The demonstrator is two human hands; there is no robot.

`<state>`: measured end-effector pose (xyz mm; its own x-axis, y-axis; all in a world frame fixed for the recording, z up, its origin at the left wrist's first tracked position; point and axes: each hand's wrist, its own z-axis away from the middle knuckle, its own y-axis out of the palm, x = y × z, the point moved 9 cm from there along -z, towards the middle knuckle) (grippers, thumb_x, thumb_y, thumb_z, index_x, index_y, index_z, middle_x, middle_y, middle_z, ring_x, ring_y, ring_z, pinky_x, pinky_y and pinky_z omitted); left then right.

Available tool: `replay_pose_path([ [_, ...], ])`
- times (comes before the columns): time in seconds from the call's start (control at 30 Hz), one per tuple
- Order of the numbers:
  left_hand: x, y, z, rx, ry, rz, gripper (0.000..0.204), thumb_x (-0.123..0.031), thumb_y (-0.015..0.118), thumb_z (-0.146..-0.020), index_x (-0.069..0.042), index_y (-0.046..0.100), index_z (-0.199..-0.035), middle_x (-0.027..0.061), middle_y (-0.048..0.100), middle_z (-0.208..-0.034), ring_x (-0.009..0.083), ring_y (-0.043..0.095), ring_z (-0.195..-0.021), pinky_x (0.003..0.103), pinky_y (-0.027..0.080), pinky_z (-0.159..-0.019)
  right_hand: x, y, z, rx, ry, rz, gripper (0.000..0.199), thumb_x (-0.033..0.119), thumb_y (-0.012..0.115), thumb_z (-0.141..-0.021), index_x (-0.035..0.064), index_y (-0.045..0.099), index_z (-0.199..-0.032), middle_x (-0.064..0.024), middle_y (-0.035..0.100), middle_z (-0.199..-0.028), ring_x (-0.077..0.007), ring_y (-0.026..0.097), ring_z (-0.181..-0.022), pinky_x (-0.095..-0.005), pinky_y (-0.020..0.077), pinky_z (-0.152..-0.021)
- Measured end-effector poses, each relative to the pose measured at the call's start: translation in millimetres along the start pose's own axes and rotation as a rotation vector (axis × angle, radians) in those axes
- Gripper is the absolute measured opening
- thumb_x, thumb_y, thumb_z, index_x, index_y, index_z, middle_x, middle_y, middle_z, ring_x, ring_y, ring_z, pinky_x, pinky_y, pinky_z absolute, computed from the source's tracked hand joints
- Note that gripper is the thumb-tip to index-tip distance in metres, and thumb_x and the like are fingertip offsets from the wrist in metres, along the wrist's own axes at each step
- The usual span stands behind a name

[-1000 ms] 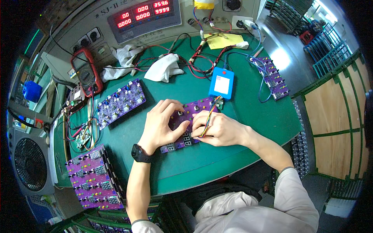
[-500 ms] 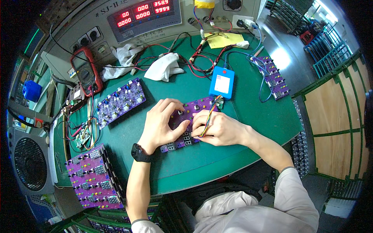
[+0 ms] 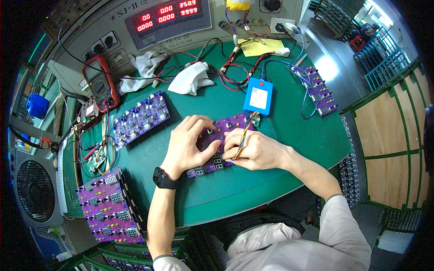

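A purple circuit board with digit displays and small buttons lies on the green mat under both my hands. My left hand holds its left part, fingers curled at the far side and thumb on its face. My right hand is closed over the right part, pinching the end of a multicoloured wire bundle; the fingertips and what they press are hidden. That bundle runs up to a blue box with a white label and red button, just beyond the board. A small green board sits by the wires.
Left of my hands lies another purple board; stacked boards stand near left. Behind are a red multimeter, white gloves, tangled leads and a power supply. One more board lies far right under a blue cable.
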<state>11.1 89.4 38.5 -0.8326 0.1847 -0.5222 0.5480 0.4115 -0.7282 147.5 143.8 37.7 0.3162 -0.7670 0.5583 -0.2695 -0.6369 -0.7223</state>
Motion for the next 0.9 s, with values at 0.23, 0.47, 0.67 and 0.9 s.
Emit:
replay_pose_path([
  [0.23, 2.7, 3.2, -1.0, 0.013, -0.011, 0.002, 0.035, -0.029, 0.084, -0.082, -0.007, 0.068, -0.104, 0.0086, 0.072, -0.113, 0.0312, 0.068, -0.098, 0.041, 0.058, -0.085, -4.7, 1.6, 1.9, -0.013, -0.01, 0.002, 0.012, 0.014, 0.081, -0.089, 0.0054, 0.077, -0.097, -0.0091, 0.074, -0.104, -0.0312, 0.069, -0.113, -0.0439, 0.0547, -0.103],
  [0.47, 0.5, -5.3, -3.9, -0.01, 0.009, 0.011, 0.035, -0.029, 0.084, -0.082, -0.007, 0.068, -0.104, 0.0099, 0.071, -0.112, 0.0324, 0.068, -0.098, 0.042, 0.057, -0.086, -0.2, -7.1, -4.9, -0.078, -0.041, -0.026, 0.014, 0.012, 0.082, -0.088, 0.0054, 0.077, -0.1, -0.009, 0.074, -0.104, -0.0321, 0.07, -0.11, -0.0451, 0.0551, -0.102],
  [0.67, 3.4, -3.5, 1.8, 0.007, 0.006, 0.019, 0.037, -0.032, 0.084, -0.084, -0.006, 0.069, -0.105, 0.0118, 0.072, -0.114, 0.0338, 0.068, -0.098, 0.043, 0.057, -0.086, -8.5, -33.2, 1.5, -0.307, 0.097, -0.266, 0.018, 0.005, 0.085, -0.089, 0.0046, 0.08, -0.105, -0.0103, 0.078, -0.108, -0.0269, 0.073, -0.11, -0.041, 0.0572, -0.101],
  [0.9, -2.2, -4.9, 3.4, 0.024, -0.007, 0.004, 0.036, -0.033, 0.084, -0.086, -0.007, 0.07, -0.108, 0.01, 0.073, -0.116, 0.0318, 0.069, -0.1, 0.042, 0.058, -0.089, -41.3, -14.6, 17.5, -0.35, 0.377, -1.057, 0.011, -0.005, 0.065, -0.104, -0.0053, 0.071, -0.113, -0.0144, 0.064, -0.128, -0.0221, 0.074, -0.105, -0.0363, 0.0642, -0.094],
])
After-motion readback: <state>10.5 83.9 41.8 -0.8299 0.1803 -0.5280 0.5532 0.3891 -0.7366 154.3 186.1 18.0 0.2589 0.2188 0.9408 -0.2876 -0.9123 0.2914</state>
